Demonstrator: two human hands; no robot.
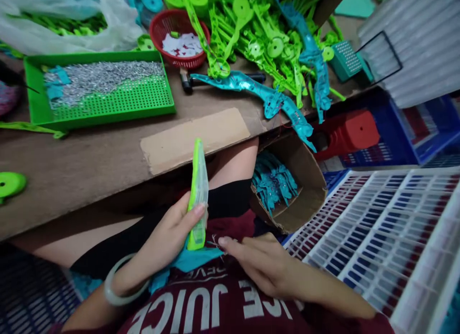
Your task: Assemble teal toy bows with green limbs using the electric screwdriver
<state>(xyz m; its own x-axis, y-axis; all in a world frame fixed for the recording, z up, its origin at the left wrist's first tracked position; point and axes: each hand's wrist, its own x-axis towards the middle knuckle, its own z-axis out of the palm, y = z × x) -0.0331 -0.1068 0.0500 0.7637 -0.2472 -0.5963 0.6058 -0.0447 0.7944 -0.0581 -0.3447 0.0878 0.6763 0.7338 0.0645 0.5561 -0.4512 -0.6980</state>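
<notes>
My left hand (174,231) is wrapped round a long, narrow bright-green and clear plastic piece (199,195), which stands upright over my lap. Below it, a teal cloth (197,259) lies against the dark red shirt, its tip reaching toward my other hand. My right hand (264,262) is closed, thumb and fingers together, beside the cloth's tip. Some thin pale strands (215,240) show at its thumb; whether they are pinched I cannot tell.
On the table, a green tray (132,99) holds small metal parts beside a red basket (172,61), a hammer (186,80), a cardboard strip (197,137), green plastic parts (275,46) and blue bow-shaped parts (247,82). A cardboard box (309,195) and white crate (381,233) stand right.
</notes>
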